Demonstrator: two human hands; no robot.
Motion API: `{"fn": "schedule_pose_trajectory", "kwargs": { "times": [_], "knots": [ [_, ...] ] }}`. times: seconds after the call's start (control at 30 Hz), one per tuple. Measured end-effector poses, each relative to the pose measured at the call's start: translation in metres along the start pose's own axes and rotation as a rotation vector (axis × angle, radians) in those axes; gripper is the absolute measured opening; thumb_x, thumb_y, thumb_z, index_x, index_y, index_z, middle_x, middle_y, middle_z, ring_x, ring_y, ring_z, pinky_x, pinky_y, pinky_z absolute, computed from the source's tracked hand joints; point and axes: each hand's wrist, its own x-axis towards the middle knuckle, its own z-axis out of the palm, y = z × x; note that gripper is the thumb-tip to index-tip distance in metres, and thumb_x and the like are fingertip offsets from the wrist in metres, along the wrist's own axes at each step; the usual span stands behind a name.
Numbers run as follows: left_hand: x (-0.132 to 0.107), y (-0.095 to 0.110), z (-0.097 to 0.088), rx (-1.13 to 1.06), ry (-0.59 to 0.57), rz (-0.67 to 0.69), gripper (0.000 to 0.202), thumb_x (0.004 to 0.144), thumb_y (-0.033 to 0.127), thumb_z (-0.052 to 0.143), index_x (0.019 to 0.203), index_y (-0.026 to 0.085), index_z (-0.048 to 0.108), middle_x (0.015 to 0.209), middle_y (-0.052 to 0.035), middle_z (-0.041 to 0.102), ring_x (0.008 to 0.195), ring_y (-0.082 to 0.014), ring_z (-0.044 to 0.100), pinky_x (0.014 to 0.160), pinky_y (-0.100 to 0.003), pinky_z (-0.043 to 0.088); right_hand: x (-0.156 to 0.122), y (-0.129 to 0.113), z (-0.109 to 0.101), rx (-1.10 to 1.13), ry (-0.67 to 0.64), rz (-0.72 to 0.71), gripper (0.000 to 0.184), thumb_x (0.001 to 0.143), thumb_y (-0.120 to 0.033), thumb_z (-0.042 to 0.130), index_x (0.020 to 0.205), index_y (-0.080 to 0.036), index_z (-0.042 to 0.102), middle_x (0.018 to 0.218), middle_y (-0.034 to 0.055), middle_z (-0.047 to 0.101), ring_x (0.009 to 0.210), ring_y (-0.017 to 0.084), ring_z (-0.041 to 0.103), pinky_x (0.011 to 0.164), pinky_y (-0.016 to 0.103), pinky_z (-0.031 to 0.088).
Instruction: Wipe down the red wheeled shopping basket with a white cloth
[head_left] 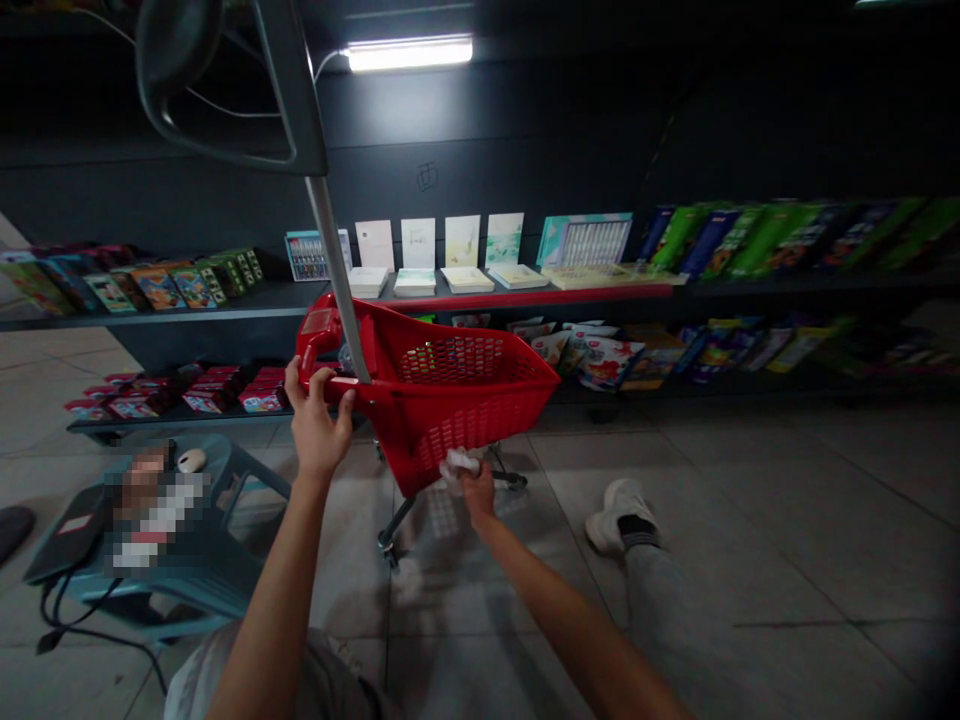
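Observation:
A small red shopping cart (465, 400) with a perforated basket stands on the tiled floor in front of me. My left hand (319, 425) is closed round the cart's red handle bar (341, 385), thumb to the right. Low beside the basket's near side, my right hand (476, 488) grips a crumpled white cloth or tissue (459, 465); whether the cloth touches the basket I cannot tell. A grey pole (337, 280) rises from the handle end, topped by a dark grey frame (300, 110).
Behind the cart run dark shelves (255, 318) with books (416, 250), boxes and snack bags (607, 360). At left, a blue-grey stool (225, 450) carries a black device (67, 530) with hanging cables. My shoe (622, 515) rests on the floor at right.

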Motion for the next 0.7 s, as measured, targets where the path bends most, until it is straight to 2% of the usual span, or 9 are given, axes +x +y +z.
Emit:
{"fn": "schedule_pose_trajectory", "kwargs": {
  "times": [0.07, 0.13, 0.2, 0.3, 0.37, 0.4, 0.47, 0.53, 0.7],
  "knots": [
    [0.000, 0.000, 0.000, -0.004, 0.001, -0.001, 0.047, 0.095, 0.053, 0.062, 0.132, 0.023, 0.058, 0.169, -0.0181, 0.023, 0.148, -0.0363, 0.046, 0.088, -0.041, 0.061, 0.021, -0.026, -0.028, -0.057, 0.159, -0.048, 0.046, 0.070, -0.049, 0.061, 0.107, -0.022, 0.055, 0.110, 0.0108, 0.069, 0.103, 0.030, 0.065, 0.096, 0.043, 0.050],
    [0.000, 0.000, 0.000, -0.012, 0.002, 0.001, 0.047, 0.096, 0.053, 0.062, 0.133, 0.024, 0.058, 0.170, -0.0174, 0.022, 0.149, -0.0351, 0.044, 0.089, -0.041, 0.060, 0.039, -0.059, -0.056, -0.075, 0.242, -0.120, 0.049, 0.074, -0.047, 0.057, 0.116, -0.021, 0.054, 0.121, 0.0123, 0.067, 0.112, 0.029, 0.062, 0.102, 0.042, 0.047],
    [-0.001, 0.000, 0.000, -0.021, 0.002, 0.000, 0.047, 0.096, 0.052, 0.061, 0.134, 0.026, 0.058, 0.170, -0.0163, 0.021, 0.150, -0.0335, 0.043, 0.090, -0.041, 0.060, 0.057, -0.096, -0.083, -0.128, 0.324, -0.310, 0.048, 0.080, -0.044, 0.055, 0.122, -0.020, 0.055, 0.121, 0.0124, 0.067, 0.110, 0.028, 0.062, 0.102, 0.040, 0.049],
    [-0.001, 0.001, 0.001, -0.024, 0.005, -0.002, 0.046, 0.097, 0.053, 0.060, 0.133, 0.025, 0.058, 0.170, -0.0162, 0.020, 0.149, -0.0329, 0.043, 0.094, -0.041, 0.058, 0.085, -0.152, -0.113, -0.264, 0.401, -0.595, 0.045, 0.087, -0.033, 0.051, 0.129, -0.017, 0.057, 0.132, 0.0144, 0.062, 0.123, 0.028, 0.058, 0.111, 0.040, 0.044],
    [-0.001, 0.003, 0.002, -0.027, 0.009, -0.003, 0.046, 0.097, 0.053, 0.059, 0.132, 0.024, 0.058, 0.169, -0.0172, 0.021, 0.148, -0.0335, 0.044, 0.093, -0.041, 0.058, 0.104, -0.178, -0.122, -0.396, 0.295, -0.717, 0.042, 0.090, -0.027, 0.046, 0.128, -0.017, 0.061, 0.131, 0.0145, 0.063, 0.126, 0.027, 0.057, 0.114, 0.040, 0.042],
    [-0.001, 0.003, 0.002, -0.031, 0.012, -0.004, 0.046, 0.097, 0.054, 0.059, 0.132, 0.023, 0.058, 0.169, -0.0177, 0.020, 0.147, -0.0336, 0.046, 0.092, -0.041, 0.058, 0.113, -0.186, -0.123, -0.469, 0.188, -0.755, 0.041, 0.090, -0.025, 0.046, 0.126, -0.017, 0.063, 0.130, 0.0142, 0.064, 0.125, 0.027, 0.058, 0.114, 0.040, 0.043],
    [-0.001, 0.004, 0.003, -0.041, 0.015, -0.003, 0.047, 0.097, 0.054, 0.059, 0.131, 0.022, 0.057, 0.169, -0.0188, 0.020, 0.145, -0.0336, 0.048, 0.092, -0.041, 0.058, 0.127, -0.192, -0.120, -0.625, -0.050, -0.808, 0.040, 0.091, -0.022, 0.046, 0.125, -0.017, 0.066, 0.128, 0.0133, 0.067, 0.123, 0.027, 0.059, 0.114, 0.040, 0.044],
    [0.000, 0.004, 0.004, -0.046, 0.017, 0.001, 0.047, 0.097, 0.054, 0.059, 0.130, 0.021, 0.057, 0.169, -0.0195, 0.019, 0.146, -0.0340, 0.046, 0.094, -0.042, 0.058, 0.133, -0.189, -0.114, -0.761, -0.190, -0.835, 0.039, 0.091, -0.020, 0.049, 0.125, -0.016, 0.067, 0.128, 0.0127, 0.069, 0.123, 0.028, 0.059, 0.114, 0.041, 0.044],
    [-0.001, 0.002, 0.001, -0.029, 0.020, -0.012, 0.047, 0.097, 0.055, 0.058, 0.131, 0.023, 0.057, 0.169, -0.0182, 0.020, 0.149, -0.0354, 0.043, 0.092, -0.041, 0.058, 0.125, -0.181, -0.106, -0.901, -0.188, -0.817, 0.038, 0.095, -0.018, 0.046, 0.126, -0.017, 0.068, 0.127, 0.0132, 0.071, 0.120, 0.029, 0.060, 0.111, 0.043, 0.046]
  ]
}}
